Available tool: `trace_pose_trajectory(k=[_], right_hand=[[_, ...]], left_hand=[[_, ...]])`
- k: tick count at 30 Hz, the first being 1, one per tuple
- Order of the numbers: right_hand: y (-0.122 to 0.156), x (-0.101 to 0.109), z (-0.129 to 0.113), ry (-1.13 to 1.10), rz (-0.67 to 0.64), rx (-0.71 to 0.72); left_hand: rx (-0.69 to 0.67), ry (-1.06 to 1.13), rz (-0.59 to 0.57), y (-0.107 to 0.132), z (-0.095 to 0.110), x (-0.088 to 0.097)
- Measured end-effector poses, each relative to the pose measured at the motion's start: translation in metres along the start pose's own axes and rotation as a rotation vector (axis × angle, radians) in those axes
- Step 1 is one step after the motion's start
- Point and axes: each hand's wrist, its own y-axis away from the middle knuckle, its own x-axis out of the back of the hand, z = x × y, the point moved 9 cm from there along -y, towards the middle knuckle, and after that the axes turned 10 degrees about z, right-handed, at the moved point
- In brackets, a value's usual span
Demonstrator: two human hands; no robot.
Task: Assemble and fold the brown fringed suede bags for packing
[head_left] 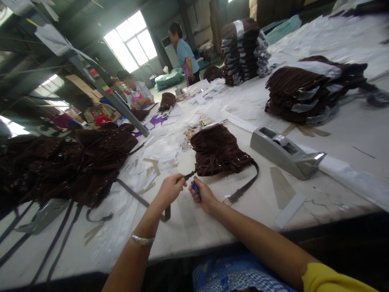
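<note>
A dark brown fringed suede bag [217,150] lies on the white table [194,227] in front of me. Its brown strap [243,188] loops round to the right and ends in a metal buckle. My left hand [170,190] is closed in a pinch on a thin dark strap end [190,175] coming off the bag. My right hand [203,194] is closed around a small blue tool [196,188], held right beside that strap end. A silver bangle sits on my left wrist.
A grey tape dispenser [284,152] stands right of the bag. A heap of brown bags [69,162] lies at the left, stacked ones [306,93] at the right and back [241,50]. Paper scraps [170,142] litter the middle. Three other people [185,52] work at the far end.
</note>
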Motion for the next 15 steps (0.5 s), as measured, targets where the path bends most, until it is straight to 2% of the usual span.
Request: trace_pose_trajectory(k=[4, 8, 12, 15], right_hand=[[0.000, 0.003, -0.003, -0.011, 0.002, 0.052], [0.000, 0.004, -0.006, 0.014, -0.005, 0.094], [0.001, 0.003, -0.011, 0.070, -0.004, 0.144], [0.001, 0.001, -0.013, 0.114, -0.005, 0.160]], left_hand=[[0.148, 0.267, -0.153, -0.002, -0.017, -0.012], [0.229, 0.450, -0.259, -0.002, -0.021, -0.015], [0.252, 0.514, -0.288, -0.003, -0.022, -0.015], [0.235, 0.495, -0.259, -0.003, -0.024, -0.015]])
